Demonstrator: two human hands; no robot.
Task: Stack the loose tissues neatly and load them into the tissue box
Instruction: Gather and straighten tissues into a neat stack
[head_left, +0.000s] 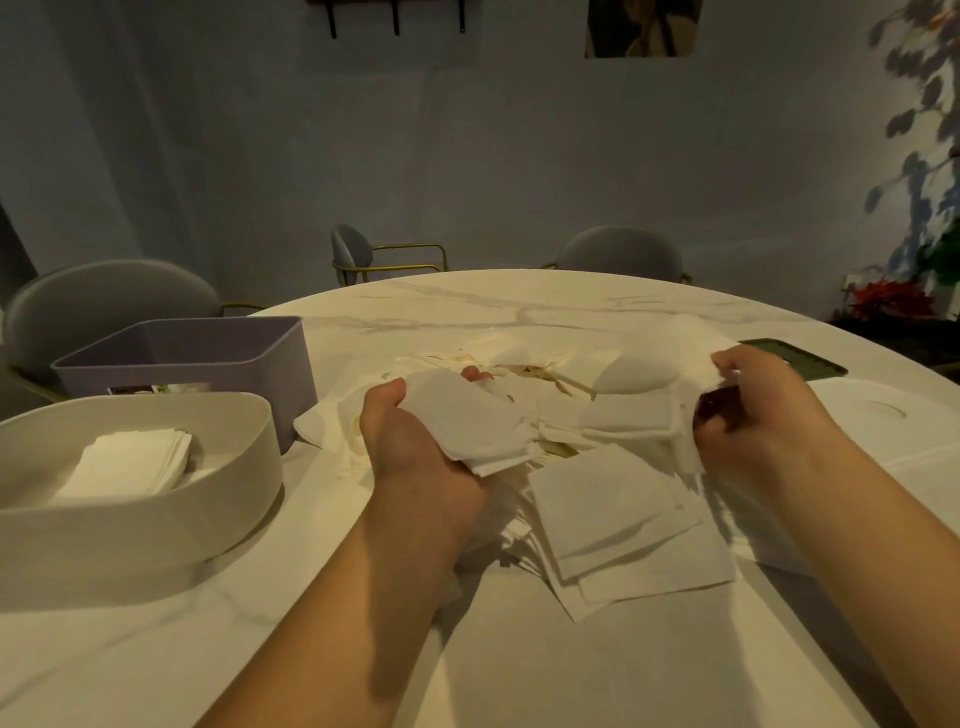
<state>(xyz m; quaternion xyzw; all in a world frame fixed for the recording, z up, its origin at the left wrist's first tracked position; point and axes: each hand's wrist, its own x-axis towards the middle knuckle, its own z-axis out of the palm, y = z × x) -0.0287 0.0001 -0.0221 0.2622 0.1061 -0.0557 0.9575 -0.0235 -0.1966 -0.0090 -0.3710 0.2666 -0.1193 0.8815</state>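
Now left hand (415, 436) and right hand (756, 410) tight around tissues (467, 421); purple box label (156, 388) illegible.

**A:** What is standing round the far edge of the table (571, 296)?

**B:** Three grey padded chairs are standing there. The left chair (104, 306) is sitting by the far left edge. The middle chair (353, 252) is turning sideways and showing thin gold-coloured arms. The right chair (623, 254) is peeking over the far edge.

**A:** And the wall (467, 156)?

**B:** It is looking plain and bluish-grey in dim light. A dark rack (395, 15) of hooks and a picture (641, 28) are hanging near the top. Leafy branches (919, 119) are trailing down beyond the right edge, with red flowers (891, 300) lying below them. Warmer light is falling on the table's white marbled top.
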